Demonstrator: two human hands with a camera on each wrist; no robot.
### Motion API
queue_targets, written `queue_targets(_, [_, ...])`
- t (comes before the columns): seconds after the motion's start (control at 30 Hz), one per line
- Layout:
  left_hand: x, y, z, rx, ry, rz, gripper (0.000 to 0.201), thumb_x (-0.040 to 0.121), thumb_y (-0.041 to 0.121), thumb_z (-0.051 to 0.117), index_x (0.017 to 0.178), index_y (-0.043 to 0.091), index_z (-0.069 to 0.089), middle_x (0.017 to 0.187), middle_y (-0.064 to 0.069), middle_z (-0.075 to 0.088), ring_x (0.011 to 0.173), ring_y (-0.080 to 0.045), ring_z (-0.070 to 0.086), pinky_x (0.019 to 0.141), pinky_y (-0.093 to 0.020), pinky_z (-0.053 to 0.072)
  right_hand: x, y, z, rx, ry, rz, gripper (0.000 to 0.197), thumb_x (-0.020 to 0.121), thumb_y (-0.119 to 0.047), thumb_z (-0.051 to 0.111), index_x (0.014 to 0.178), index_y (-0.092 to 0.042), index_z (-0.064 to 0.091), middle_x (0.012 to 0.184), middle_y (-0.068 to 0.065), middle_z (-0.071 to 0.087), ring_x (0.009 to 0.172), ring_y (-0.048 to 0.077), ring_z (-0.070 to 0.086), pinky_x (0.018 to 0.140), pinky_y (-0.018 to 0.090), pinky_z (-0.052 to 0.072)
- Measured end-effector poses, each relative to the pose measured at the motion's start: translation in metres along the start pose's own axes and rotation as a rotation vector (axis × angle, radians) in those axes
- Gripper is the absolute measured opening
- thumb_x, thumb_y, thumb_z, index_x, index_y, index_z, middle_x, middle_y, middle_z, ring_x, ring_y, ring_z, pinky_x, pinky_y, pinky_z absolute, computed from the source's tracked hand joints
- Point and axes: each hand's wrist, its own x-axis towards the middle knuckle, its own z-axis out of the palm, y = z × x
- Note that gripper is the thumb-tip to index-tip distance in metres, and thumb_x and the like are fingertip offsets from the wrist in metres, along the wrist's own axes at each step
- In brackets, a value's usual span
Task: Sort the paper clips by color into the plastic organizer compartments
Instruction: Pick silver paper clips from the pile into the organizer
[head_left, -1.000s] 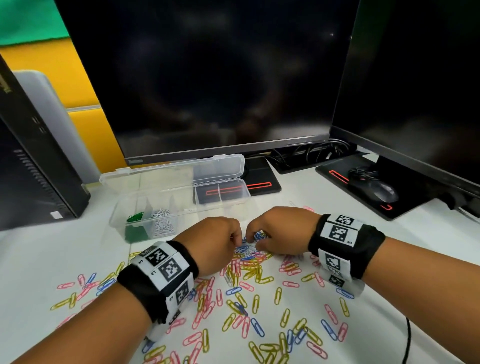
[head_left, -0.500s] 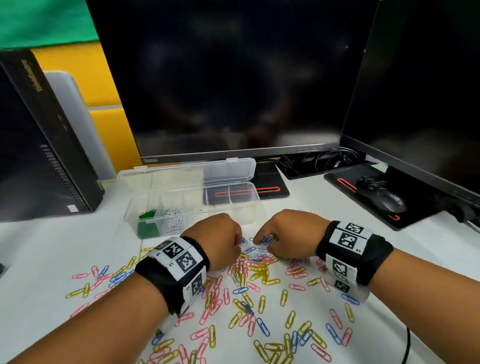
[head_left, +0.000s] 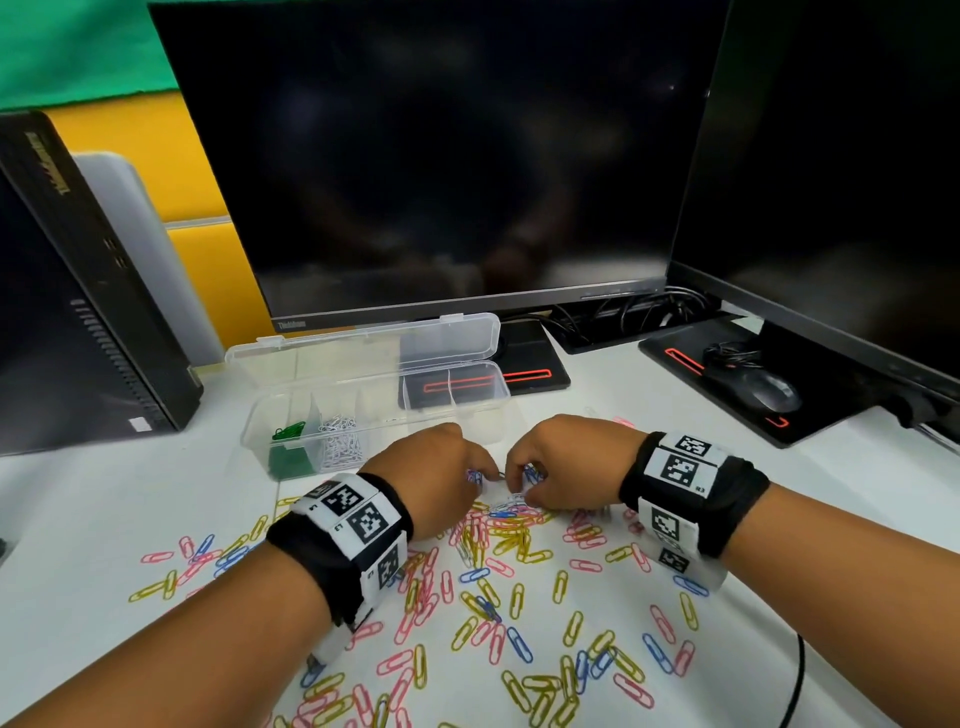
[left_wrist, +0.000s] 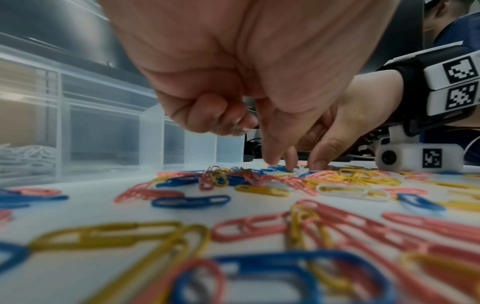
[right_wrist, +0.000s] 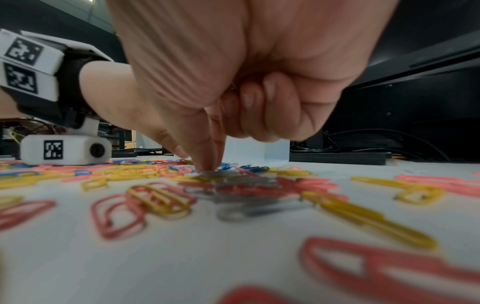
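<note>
fingertips of the left hand down on the table, index and thumb drawn close together at the far edge of the pile, remaining fingers curled into the palm; whether a clip is actually pinched there, cannot tell. same posture at the right hand: index and thumb tips pressed close on a small heap of pale clips, other fingers folded in, possibly cupping clips already gathered, though too hidden to say.

early in the job, by the look of it. done so far: green clips in the leftmost compartment of the plastic organizer, white clips in the next one along. remaining compartments showing nothing. left to do: nearly everything else, with yellow, pink and blue paper clips scattered loose across the white table, plus a few white ones mixed in.

densest cluster directly under and just nearer than both sets of fingertips, between the two hands; organizer just beyond the knuckles, lid open, near enough for a short carry.
</note>
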Motion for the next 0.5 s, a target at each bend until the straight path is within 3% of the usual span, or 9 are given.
queue_targets(0.17, [0.0014, 0.0023, 0.0031, 0.006, -0.053, 0.068, 0.024, 0.094, 0.053, 0.058, 0.114, 0.048, 0.070, 0.088, 0.011, 0.043, 0.086, -0.012, 0.050, 0.073, -0.026, 0.040, -0.0007, -0.0016, 0.0003, -0.006, -0.016, -0.009, 0.019, 0.093, -0.031, 0.066, 0.110, -0.033, 0.074, 0.099, -0.012, 0.063, 0.088, 0.012, 0.056, 0.067, 0.022, 0.039])
queue_targets(0.3, [0.0036, 0.0003, 0.0038, 0.010, -0.047, 0.072, 0.018, 0.090, 0.046, 0.065, 0.105, 0.043, 0.074, 0.087, 0.012, 0.044, 0.086, -0.010, 0.050, 0.073, -0.026, 0.039, 0.0025, 0.0001, 0.0023, -0.004, -0.042, 0.023, 0.011, 0.090, -0.026, 0.066, 0.100, -0.026, 0.071, 0.081, -0.015, 0.054, 0.081, 0.013, 0.055, 0.062, 0.020, 0.037])
queue_targets(0.4, [0.0024, 0.0006, 0.0044, 0.005, -0.050, 0.061, 0.011, 0.090, 0.040, 0.064, 0.096, 0.036, 0.072, 0.090, 0.011, 0.047, 0.086, -0.011, 0.051, 0.074, -0.027, 0.042, 0.0016, 0.0004, 0.0028, 0.020, -0.091, 0.063, 0.003, 0.086, -0.024, 0.068, 0.088, -0.025, 0.066, 0.089, -0.007, 0.063, 0.081, 0.016, 0.058, 0.063, 0.023, 0.041])
queue_targets(0.5, [0.0010, 0.0000, 0.0046, -0.006, -0.034, 0.050, 0.010, 0.091, 0.034, 0.059, 0.090, 0.031, 0.068, 0.094, 0.009, 0.052, 0.087, -0.013, 0.054, 0.077, -0.028, 0.046, -0.0004, 0.0004, 0.0026, 0.063, -0.054, 0.108, 0.009, 0.083, -0.027, 0.067, 0.080, -0.025, 0.059, 0.086, -0.003, 0.063, 0.076, 0.017, 0.055, 0.062, 0.027, 0.042])
